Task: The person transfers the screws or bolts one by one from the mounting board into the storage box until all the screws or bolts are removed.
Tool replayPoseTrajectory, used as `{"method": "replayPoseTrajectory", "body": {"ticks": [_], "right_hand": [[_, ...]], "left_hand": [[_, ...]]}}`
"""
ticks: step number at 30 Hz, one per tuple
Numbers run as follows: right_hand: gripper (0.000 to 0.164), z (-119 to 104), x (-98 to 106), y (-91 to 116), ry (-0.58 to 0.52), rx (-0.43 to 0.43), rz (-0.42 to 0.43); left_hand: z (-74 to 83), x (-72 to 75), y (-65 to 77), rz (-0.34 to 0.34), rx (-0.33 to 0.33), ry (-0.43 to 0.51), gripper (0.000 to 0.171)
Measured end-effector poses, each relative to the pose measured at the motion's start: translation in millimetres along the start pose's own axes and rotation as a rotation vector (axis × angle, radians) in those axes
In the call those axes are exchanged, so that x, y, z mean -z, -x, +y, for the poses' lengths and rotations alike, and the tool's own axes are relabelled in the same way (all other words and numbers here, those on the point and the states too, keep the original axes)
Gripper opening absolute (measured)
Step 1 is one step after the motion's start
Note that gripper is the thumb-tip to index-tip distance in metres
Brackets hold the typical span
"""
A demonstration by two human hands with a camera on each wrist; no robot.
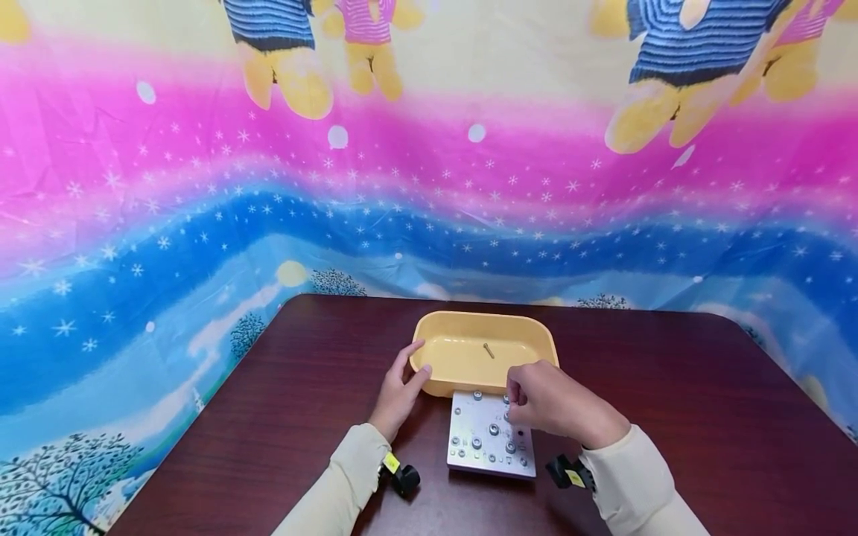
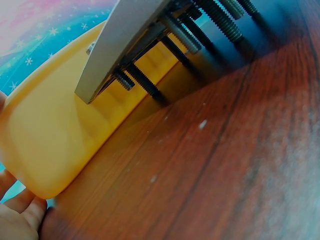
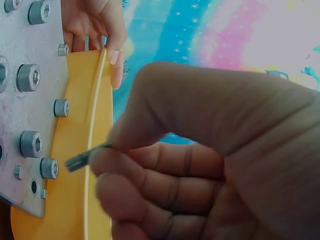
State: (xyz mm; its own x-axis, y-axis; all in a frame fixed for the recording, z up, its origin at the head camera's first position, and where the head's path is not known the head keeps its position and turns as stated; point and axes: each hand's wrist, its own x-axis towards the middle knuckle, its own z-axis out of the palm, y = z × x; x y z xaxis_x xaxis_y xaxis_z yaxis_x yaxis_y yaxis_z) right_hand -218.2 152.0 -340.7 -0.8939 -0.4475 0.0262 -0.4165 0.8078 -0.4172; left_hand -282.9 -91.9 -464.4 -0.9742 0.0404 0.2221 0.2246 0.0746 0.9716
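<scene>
My left hand (image 1: 397, 393) grips the left end of a yellow plastic tub (image 1: 459, 365), thumb over its near rim. A small screw (image 3: 80, 161) is pinched between thumb and forefinger of my right hand (image 1: 566, 403); the other fingers are curled in the right wrist view. That hand is above the right edge of a silver metal plate (image 1: 467, 420), partly covering it. Socket-head screws of several sizes, such as a large one (image 3: 28, 77), stand in the plate. Their threaded shanks (image 2: 142, 80) stick out below it in the left wrist view.
One loose screw (image 1: 488, 351) lies in the tub. The plate sits against the tub's near side on a dark reddish wooden table (image 1: 322, 380). A printed cloth (image 1: 429, 186) hangs behind the table. Each wrist bears a small black camera (image 1: 405, 480).
</scene>
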Motion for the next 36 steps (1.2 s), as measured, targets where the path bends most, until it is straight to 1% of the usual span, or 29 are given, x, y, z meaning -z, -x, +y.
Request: {"method": "replayPoseTrajectory", "body": {"ticks": [3, 5, 9, 13, 17, 24, 27, 31, 34, 36], "right_hand": [[0.015, 2, 0, -2, -0.009, 0.033, 0.034], [0.014, 2, 0, -3, -0.005, 0.059, 0.071], [0.015, 4, -2, -5, -0.014, 0.107, 0.147], [0.015, 9, -3, -10, -0.04, 0.13, 0.197], [0.014, 19, -6, -17, -0.078, 0.136, 0.251], [0.012, 42, -12, -36, -0.195, 0.133, 0.329], [0.009, 52, -16, -45, -0.238, 0.128, 0.342], [0.005, 63, -20, -57, -0.269, 0.117, 0.339], [0.004, 70, -25, -62, -0.282, 0.112, 0.321], [0.004, 73, -29, -65, -0.286, 0.108, 0.308]], "left_hand": [[1.1, 0.7, -0.2, -0.01, 0.008, 0.0, 0.051], [4.8, 1.4, 0.8, -0.019, 0.016, 0.004, 0.052], [19.8, 2.6, 7.5, -0.034, 0.023, -0.005, 0.051], [31.9, 2.8, 13.5, -0.036, 0.018, -0.023, 0.05], [33.3, 3.0, 14.5, -0.033, 0.019, -0.023, 0.05], [34.8, 2.7, 13.5, -0.032, 0.022, -0.015, 0.051], [33.4, 3.0, 11.9, -0.035, 0.02, -0.019, 0.051], [18.0, 2.9, 4.3, -0.025, 0.027, -0.007, 0.052], [5.1, 2.6, -0.8, -0.014, 0.036, -0.009, 0.052], [1.1, 2.2, -1.7, -0.011, 0.03, -0.014, 0.052]]}}
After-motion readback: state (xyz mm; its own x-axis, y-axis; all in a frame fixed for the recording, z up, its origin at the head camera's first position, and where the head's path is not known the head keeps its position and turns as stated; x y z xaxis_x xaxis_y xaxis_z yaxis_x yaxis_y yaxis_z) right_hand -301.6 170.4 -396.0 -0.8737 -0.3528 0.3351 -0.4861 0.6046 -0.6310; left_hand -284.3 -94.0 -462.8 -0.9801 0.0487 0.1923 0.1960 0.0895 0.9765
